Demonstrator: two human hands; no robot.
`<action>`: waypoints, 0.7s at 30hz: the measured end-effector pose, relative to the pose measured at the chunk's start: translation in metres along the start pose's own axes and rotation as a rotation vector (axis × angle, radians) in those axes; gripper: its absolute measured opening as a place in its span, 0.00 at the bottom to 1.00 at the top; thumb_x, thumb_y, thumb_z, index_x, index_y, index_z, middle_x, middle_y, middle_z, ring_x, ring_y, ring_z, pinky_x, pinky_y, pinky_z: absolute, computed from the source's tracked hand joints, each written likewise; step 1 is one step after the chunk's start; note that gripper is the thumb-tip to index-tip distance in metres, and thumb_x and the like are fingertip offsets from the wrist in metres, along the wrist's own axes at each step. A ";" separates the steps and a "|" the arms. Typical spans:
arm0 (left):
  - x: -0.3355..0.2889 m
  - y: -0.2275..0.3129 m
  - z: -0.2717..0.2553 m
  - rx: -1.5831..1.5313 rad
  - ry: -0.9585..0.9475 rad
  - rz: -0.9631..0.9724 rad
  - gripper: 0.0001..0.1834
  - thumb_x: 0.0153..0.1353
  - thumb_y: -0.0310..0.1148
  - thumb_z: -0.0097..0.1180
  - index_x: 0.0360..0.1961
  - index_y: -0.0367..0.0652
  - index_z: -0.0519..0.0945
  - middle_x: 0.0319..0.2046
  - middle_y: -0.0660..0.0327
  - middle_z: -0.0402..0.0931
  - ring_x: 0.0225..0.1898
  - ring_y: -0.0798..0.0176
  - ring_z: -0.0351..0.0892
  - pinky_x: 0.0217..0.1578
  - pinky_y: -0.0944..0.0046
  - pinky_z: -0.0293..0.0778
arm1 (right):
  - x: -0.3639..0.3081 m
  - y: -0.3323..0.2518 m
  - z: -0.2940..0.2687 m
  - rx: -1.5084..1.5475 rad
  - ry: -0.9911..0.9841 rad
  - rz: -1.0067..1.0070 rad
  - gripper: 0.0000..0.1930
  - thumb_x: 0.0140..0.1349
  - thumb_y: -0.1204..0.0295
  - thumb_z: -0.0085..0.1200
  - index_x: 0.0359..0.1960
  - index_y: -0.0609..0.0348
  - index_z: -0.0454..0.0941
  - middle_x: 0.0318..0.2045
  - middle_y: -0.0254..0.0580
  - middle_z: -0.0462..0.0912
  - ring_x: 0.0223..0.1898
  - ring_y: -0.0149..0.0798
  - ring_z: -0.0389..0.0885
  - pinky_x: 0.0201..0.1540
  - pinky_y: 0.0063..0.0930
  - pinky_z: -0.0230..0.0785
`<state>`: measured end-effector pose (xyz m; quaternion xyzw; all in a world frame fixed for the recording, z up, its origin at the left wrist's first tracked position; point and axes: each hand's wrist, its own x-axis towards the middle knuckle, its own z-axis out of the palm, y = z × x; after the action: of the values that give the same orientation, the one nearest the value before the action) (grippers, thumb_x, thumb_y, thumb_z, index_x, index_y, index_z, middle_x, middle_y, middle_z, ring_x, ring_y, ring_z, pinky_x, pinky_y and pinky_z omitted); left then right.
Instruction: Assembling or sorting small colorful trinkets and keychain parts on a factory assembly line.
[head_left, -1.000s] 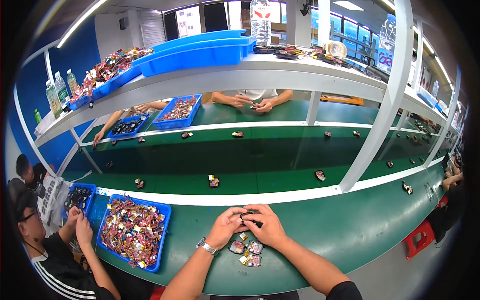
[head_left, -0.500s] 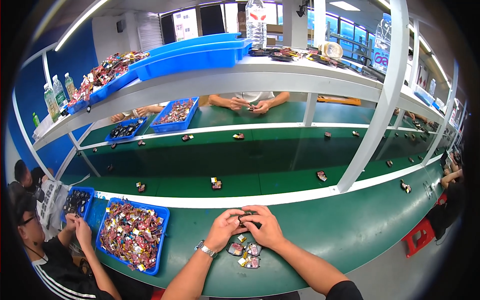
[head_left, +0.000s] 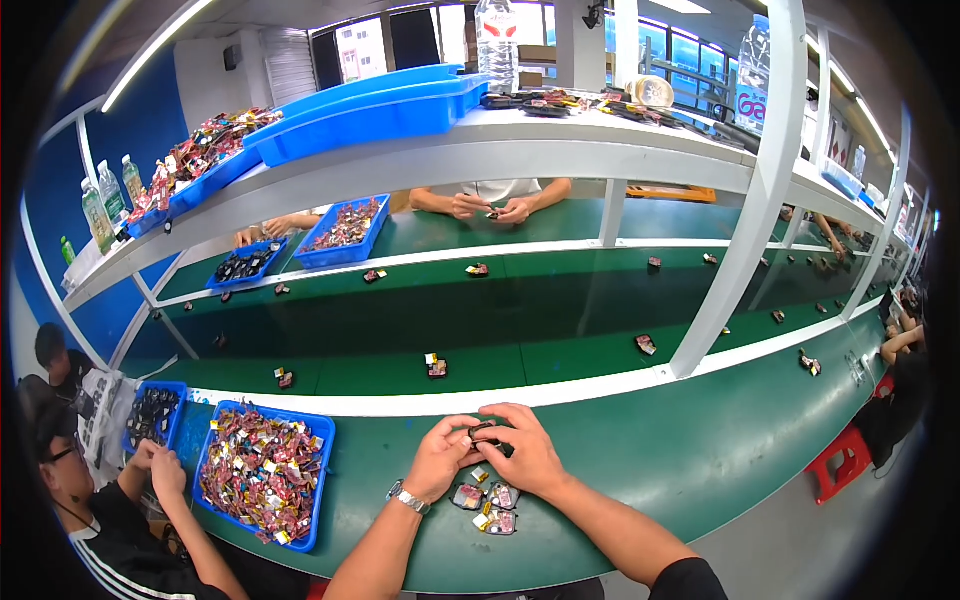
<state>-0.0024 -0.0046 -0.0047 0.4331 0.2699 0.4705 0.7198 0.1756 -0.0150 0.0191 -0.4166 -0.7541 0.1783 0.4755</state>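
Green worktable [head_left: 650, 455] beneath a white shelf [head_left: 420, 165]: left hand [head_left: 438, 460] and right hand [head_left: 530, 452] meet above it, fingers curled nearly closed about a black piece [head_left: 480, 430], largely hidden. Work on it appears unfinished; three units [head_left: 467, 497] lie just nearer the wearer, their completeness unclear. Red boards [head_left: 260, 470] heaped in a blue tray [head_left: 328, 455], left, suggest much left.

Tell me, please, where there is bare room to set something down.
The green worktable is freest right of the right hand, up to the white rail; a smaller patch separates the heaped blue tray from the left hand. Crowded: just nearer than the hands, where circuit modules lie.
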 end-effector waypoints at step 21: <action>0.001 0.000 0.007 0.028 0.070 -0.002 0.16 0.70 0.23 0.44 0.57 0.36 0.66 0.49 0.53 0.77 0.51 0.61 0.78 0.55 0.58 0.77 | 0.008 0.000 0.001 -0.083 0.065 -0.123 0.10 0.49 0.79 0.63 0.35 0.57 0.83 0.42 0.40 0.79 0.45 0.44 0.77 0.45 0.34 0.74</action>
<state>0.0034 -0.0061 -0.0011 0.4260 0.3019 0.4807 0.7045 0.1730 -0.0090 0.0234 -0.3942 -0.7692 0.1038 0.4921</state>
